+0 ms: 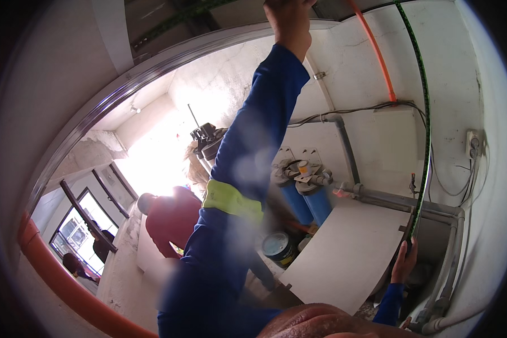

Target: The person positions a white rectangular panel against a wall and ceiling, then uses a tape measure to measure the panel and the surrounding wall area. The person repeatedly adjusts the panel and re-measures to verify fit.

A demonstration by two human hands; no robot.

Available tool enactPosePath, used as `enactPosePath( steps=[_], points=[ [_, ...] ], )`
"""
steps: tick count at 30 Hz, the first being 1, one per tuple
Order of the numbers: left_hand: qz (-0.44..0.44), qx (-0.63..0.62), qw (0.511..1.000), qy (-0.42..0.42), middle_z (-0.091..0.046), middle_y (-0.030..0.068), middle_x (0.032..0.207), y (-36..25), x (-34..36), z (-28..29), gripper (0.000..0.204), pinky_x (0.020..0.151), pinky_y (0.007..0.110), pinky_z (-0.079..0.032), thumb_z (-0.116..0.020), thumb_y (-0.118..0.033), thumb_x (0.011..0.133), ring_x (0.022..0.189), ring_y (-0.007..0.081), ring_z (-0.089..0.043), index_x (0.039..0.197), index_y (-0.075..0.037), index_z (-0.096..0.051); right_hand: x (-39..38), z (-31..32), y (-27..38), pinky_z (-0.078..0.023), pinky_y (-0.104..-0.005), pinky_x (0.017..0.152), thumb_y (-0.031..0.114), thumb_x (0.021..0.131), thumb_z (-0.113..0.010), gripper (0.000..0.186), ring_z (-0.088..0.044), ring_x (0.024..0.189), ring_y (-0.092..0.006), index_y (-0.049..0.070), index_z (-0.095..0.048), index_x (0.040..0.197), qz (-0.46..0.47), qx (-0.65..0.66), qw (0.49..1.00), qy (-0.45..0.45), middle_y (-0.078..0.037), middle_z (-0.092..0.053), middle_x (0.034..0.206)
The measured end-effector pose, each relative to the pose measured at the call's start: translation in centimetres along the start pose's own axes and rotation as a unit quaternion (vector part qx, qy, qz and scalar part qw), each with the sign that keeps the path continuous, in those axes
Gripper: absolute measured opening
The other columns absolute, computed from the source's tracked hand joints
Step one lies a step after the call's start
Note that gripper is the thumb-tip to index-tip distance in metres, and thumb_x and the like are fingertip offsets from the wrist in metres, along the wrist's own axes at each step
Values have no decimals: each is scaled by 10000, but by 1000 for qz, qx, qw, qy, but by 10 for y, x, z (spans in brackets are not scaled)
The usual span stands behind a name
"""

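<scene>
My left arm, in a blue sleeve with a yellow-green band, reaches up through the middle of the view. My left hand is at the top edge by a dark overhead opening, its fingers mostly cut off. At the lower right, my right hand is closed around the lower end of a long thin strip, dark with green speckles. The strip rises in a curve beside the white wall and leaves the view at the top. A large pale panel stands tilted just left of my right hand.
Blue filter housings stand behind the panel, near a dark bucket. Grey pipes and a wall socket are at right. A bent-over person in red is left of my arm. An orange pipe curves along the lower left.
</scene>
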State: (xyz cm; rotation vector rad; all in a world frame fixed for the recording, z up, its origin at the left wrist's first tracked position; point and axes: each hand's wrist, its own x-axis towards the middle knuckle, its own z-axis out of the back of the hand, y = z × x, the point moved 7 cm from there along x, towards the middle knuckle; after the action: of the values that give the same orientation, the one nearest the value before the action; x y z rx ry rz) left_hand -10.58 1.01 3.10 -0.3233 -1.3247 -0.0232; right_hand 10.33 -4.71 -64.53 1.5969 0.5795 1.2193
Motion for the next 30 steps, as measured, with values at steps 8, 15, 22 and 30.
enactPosePath(
  steps=[8,15,22,30],
  points=[
    [53,147,985,-75,-518,212,1313,-19,-43,22,543,942,404,-572,-549,-309,1056,1139,354,-651,1396,93,-415,3,-16,-2,-428,-420,1055,280,1037,-558,462,-582,1219,-368,-81,-546,1326,14,17,1000,19,-249,-602,1309],
    [55,124,986,-94,-508,213,1298,-30,-40,29,512,924,399,-577,-533,-336,1057,1145,351,-654,1383,46,-431,16,-16,15,-434,-423,1048,283,1031,-568,462,-589,1207,-372,-68,-551,1331,24,5,1000,20,-242,-609,1299],
    [92,159,973,-143,-501,260,1333,-48,-49,26,577,804,416,-638,-486,-379,1065,1019,381,-709,1440,26,-315,49,32,67,-489,-476,916,317,993,-615,442,-605,1066,-421,16,-582,1315,106,-162,980,-37,-232,-624,1144],
    [139,172,971,-94,-683,207,969,-58,-52,27,541,745,431,-642,-373,-478,1080,840,357,-739,1302,12,-426,54,131,136,-513,-452,878,259,964,-650,410,-618,1045,-371,35,-596,1302,172,-304,930,-118,-182,-624,1118]
  ],
)
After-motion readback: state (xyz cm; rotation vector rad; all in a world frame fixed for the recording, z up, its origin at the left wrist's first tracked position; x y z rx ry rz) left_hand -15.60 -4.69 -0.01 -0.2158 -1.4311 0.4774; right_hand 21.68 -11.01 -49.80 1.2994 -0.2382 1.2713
